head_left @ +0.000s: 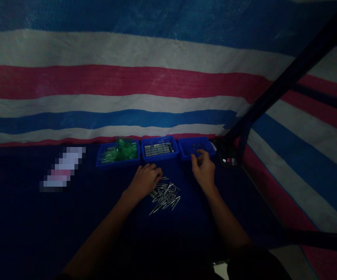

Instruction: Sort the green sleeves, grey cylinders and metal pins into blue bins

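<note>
A loose pile of thin metal pins (166,197) lies on the dark blue tabletop. My left hand (147,178) rests at the pile's upper left edge, its fingers curled down; what they hold, if anything, is hidden. At the front edge of the right blue bin (182,146) is my right hand (204,168). Its thumb and fingers are bent together, and anything between them is too small and dark to name. A few small thin pieces (196,145) show inside that bin, beyond the fingertips.
Left of that bin stands a blue bin (160,156) with rows of grey cylinders (158,149). Farther left, another bin (118,163) holds green plastic bags (123,149). A blurred paper (65,167) lies left, a dark object (228,157) right. Striped sheeting (112,81) and a dark frame bar (276,87) bound the table.
</note>
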`<state>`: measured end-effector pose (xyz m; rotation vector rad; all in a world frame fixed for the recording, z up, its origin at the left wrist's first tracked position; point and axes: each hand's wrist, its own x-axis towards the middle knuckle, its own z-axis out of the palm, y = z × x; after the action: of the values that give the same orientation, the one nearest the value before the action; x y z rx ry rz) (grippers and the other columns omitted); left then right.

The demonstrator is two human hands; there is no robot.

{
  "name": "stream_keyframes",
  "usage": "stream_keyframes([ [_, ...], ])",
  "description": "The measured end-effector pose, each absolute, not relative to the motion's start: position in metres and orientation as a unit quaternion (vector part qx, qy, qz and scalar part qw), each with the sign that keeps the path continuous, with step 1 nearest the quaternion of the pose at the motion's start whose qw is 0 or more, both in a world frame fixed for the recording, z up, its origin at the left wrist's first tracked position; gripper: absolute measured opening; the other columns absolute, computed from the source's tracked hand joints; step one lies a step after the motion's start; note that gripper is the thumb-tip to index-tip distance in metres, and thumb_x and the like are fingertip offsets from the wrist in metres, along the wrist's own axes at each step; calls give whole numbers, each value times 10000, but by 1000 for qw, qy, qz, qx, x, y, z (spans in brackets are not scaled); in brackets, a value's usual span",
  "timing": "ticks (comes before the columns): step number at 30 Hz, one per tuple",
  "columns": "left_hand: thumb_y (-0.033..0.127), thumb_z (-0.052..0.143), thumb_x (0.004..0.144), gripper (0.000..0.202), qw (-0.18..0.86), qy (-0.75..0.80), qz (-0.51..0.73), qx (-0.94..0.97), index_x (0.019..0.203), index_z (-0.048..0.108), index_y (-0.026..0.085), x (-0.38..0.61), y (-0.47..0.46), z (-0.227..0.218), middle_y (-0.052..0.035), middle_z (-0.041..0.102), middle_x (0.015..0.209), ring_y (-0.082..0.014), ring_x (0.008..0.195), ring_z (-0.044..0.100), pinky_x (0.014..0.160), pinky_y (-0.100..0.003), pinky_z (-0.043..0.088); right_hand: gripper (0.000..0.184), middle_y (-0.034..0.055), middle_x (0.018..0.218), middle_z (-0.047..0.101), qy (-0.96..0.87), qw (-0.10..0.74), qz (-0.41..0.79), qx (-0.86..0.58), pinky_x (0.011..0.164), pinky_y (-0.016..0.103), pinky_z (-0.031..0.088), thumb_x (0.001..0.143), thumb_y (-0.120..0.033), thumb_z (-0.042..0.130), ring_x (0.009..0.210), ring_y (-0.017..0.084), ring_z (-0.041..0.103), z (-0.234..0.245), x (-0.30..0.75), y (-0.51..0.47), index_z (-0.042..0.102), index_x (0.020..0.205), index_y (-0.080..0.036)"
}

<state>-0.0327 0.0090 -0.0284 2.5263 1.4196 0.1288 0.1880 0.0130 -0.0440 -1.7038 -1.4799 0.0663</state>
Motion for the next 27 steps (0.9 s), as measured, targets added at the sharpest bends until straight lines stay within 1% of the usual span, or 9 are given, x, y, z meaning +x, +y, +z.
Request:
stream_keyframes([
  [3, 214, 487, 843, 115, 113, 488, 39, 864, 833, 601, 215, -33, 11, -29, -31, 591, 925, -211, 933, 513, 768, -345, 352, 272, 11, 643, 586, -654, 408, 80, -632, 588, 272, 436, 848, -345, 449, 573, 157, 561, -47, 170, 5, 547, 1023, -162],
  [5, 210, 470, 852, 129, 106, 492, 37, 863, 834, 597, 200, -34, 12, -31, -48, 589, 937, -217, 934, 514, 767, -349, 358, 249, 22, 677, 614, -708, 368, 123, -590, 602, 269, 444, 856, -323, 446, 603, 156, 576, -51, 157, 0, 563, 1019, -175],
  [8, 192, 444, 861, 142, 97, 501, 33, 859, 846, 585, 181, -37, 15, -33, -70, 586, 937, -220, 916, 524, 761, -351, 370, 211, 51, 838, 663, -779, 297, 165, -527, 682, 286, 460, 854, -284, 466, 742, 171, 615, -55, 145, -5, 578, 1011, -199],
  [11, 190, 443, 859, 131, 92, 504, 34, 858, 846, 573, 174, -39, 16, -33, -75, 586, 925, -214, 892, 529, 766, -348, 379, 205, 61, 944, 663, -801, 267, 170, -508, 737, 302, 460, 858, -268, 468, 831, 180, 615, -57, 143, -5, 579, 1020, -207],
  [15, 168, 431, 857, 133, 89, 494, 54, 863, 848, 563, 164, -39, 16, -33, -93, 580, 939, -237, 936, 507, 799, -373, 375, 215, 53, 899, 659, -800, 268, 168, -510, 715, 298, 460, 852, -279, 486, 776, 171, 609, -57, 144, -6, 573, 1037, -211],
  [18, 165, 408, 871, 149, 111, 474, 75, 870, 839, 553, 157, -38, 16, -34, -81, 586, 896, -223, 903, 515, 802, -366, 389, 184, 50, 856, 649, -801, 292, 180, -491, 692, 286, 456, 840, -270, 507, 755, 166, 595, -55, 144, -6, 582, 994, -203],
  [20, 166, 402, 881, 144, 136, 457, 89, 875, 842, 541, 159, -36, 16, -35, -54, 590, 873, -184, 866, 525, 803, -320, 405, 138, 48, 839, 639, -799, 315, 185, -478, 697, 280, 450, 848, -246, 486, 761, 162, 587, -54, 144, -6, 588, 927, -198],
  [22, 166, 389, 891, 146, 166, 446, 116, 872, 853, 529, 162, -35, 15, -35, -35, 590, 873, -153, 861, 526, 805, -278, 412, 130, 45, 819, 630, -795, 333, 185, -473, 706, 281, 443, 855, -231, 462, 762, 159, 580, -52, 144, -7, 585, 880, -199],
  [27, 181, 400, 884, 129, 269, 430, 233, 830, 871, 528, 166, -32, 13, -35, -31, 591, 877, -151, 868, 535, 804, -284, 420, 121, 44, 777, 614, -793, 348, 181, -467, 676, 279, 435, 848, -245, 466, 731, 164, 573, -48, 144, -10, 576, 866, -198],
])
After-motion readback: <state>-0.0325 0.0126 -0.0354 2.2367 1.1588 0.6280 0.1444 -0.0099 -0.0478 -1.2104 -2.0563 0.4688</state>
